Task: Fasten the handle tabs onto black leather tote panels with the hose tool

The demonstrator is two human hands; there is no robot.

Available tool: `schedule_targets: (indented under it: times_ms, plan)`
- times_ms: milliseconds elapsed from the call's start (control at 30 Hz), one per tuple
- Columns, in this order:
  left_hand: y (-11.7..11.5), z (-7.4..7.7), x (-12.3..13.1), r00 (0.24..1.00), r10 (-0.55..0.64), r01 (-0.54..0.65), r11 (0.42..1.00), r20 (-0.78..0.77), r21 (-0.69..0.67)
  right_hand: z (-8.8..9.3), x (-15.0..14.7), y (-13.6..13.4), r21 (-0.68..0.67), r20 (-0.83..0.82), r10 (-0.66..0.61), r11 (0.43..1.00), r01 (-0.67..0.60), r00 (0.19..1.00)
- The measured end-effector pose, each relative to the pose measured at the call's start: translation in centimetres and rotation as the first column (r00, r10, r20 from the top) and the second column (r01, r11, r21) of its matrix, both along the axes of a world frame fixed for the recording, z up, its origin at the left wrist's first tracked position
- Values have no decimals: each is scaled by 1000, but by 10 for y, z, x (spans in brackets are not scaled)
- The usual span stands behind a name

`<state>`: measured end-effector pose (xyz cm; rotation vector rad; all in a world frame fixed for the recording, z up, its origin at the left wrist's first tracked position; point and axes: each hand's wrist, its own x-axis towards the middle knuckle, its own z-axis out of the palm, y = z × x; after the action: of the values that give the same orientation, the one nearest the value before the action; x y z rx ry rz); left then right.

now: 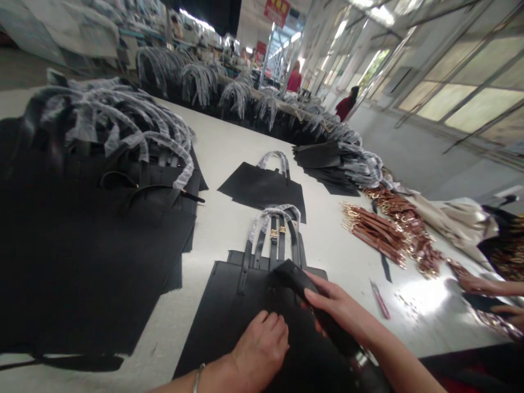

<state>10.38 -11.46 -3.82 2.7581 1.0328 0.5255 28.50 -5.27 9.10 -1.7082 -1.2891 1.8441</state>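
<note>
A black bag panel (229,316) lies flat before me. Its handles (292,213) are wrapped in clear plastic, and two black straps with gold clasps (278,232) stand between them. My right hand (327,300) is closed around a long black hand-held tool (292,275); its exact kind is not clear. The tool's blunt head is over the panel's upper part, just below the straps. Curled into a fist, my left hand (264,344) rests on the panel left of the tool. Whatever its fingers may hold is hidden.
A large stack of black panels (82,245) fills the left. Another handled panel (266,185) lies beyond mine. Further right are stacked panels (327,158), brown straps with gold hooks (379,232) and a pink-handled cutter (380,300). Another person's hand (478,284) works at the right edge.
</note>
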Motion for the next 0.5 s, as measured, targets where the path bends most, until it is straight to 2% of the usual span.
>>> schedule_targets:
  times_ms: [67,167,367,500]
  plan:
    - [-1,-1,-1,999,-41,41,999,-15,29,1,4,-12,-97,-22,63,993,-65,998]
    - [-1,1,-3,998,-65,66,997,-16,44,-2,2,-22,-170,-57,74,982,-83,996]
    - [-3,-2,-3,995,-97,94,990,25,104,-7,-35,-2,-63,-128,138,987,-147,982]
    - [-2,-4,-2,996,-83,79,990,26,115,-8,-63,18,-35,-95,195,979,-199,976]
